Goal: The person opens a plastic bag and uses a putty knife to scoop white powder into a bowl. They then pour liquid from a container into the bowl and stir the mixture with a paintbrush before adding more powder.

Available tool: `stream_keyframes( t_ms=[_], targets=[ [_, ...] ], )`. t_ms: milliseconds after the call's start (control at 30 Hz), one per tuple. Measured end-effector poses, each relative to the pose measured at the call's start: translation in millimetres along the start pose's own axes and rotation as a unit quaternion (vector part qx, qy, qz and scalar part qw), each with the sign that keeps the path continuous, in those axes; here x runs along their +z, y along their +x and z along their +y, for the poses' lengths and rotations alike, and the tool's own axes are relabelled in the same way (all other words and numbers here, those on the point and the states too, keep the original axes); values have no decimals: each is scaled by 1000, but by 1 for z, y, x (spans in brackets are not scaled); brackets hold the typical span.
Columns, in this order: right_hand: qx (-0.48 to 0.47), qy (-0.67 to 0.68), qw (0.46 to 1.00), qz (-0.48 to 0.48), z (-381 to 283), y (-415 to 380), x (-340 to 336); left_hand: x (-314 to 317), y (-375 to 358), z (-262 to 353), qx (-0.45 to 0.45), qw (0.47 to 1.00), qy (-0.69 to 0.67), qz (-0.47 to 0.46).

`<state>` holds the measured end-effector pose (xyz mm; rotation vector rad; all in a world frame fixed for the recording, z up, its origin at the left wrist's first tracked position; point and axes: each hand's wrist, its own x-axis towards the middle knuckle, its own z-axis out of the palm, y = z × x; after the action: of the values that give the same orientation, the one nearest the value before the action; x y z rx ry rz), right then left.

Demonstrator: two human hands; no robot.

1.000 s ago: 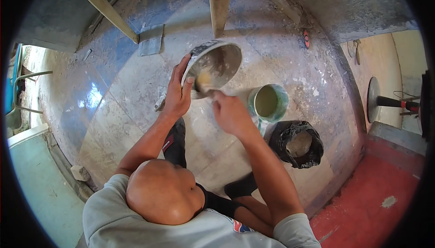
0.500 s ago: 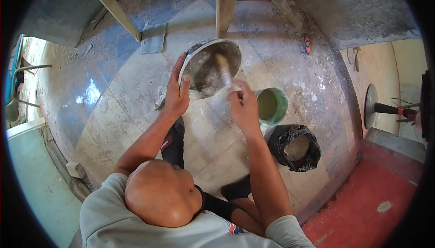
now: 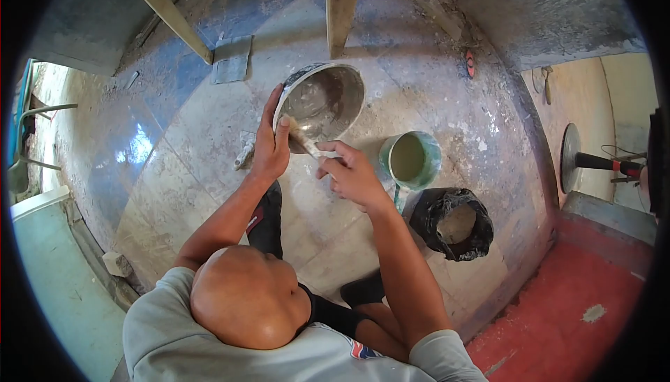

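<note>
1 bowl (image 3: 328, 99), tilted, near 1 green pail (image 3: 430, 160), underside hidden; left hand (image 3: 272, 150) holding its side, fingers partly behind. 1 brush (image 3: 305, 142), pinched in right hand (image 3: 354, 178) fingers, bristles blurred at near rim.

- The bowl (image 3: 328, 96) is gleaming inside.
- The bag (image 3: 427, 225) is showing crinkled, glossy plastic.
- The shirt (image 3: 171, 326) is showing matt cloth.
- The floor (image 3: 139, 146) is glinting through matt dust.

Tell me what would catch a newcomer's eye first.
Probably the tilted bowl near the center, steadied by the left hand, with a brush in the right hand at its rim. Next come the green container of murky liquid, the open black plastic bag beside it, and red floor at lower right.
</note>
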<state>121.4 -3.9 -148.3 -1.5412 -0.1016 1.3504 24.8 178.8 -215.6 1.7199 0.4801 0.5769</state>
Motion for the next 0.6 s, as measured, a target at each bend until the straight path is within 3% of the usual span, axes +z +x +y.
stream_keyframes(
  t_ms=[33,133,167,233,267,333,400,467,600],
  targets=[
    [-1,-2,1000,-2,2,3,-4,0,1,-2,1,1000,1,2],
    [-21,108,974,198,12,18,-14,0,-1,-1,14,999,43,26],
    [-21,108,974,199,13,23,-17,0,-1,0,7,999,46,5],
    [-142,0,954,264,8,28,-15,3,-3,2,-1,999,48,-20],
    [-231,-105,931,262,9,33,-13,5,-5,3,-13,998,41,-44],
    [-285,-226,907,211,1,24,4,9,-6,2,-23,997,28,-69],
    [-291,-269,904,159,-3,14,9,8,-4,-2,-34,997,2,-63],
    [-262,-432,860,67,5,11,2,1,-2,-10,-35,998,0,-53],
    [-267,-535,800,46,-5,7,-19,-8,0,-3,-63,994,35,-82]
  ],
)
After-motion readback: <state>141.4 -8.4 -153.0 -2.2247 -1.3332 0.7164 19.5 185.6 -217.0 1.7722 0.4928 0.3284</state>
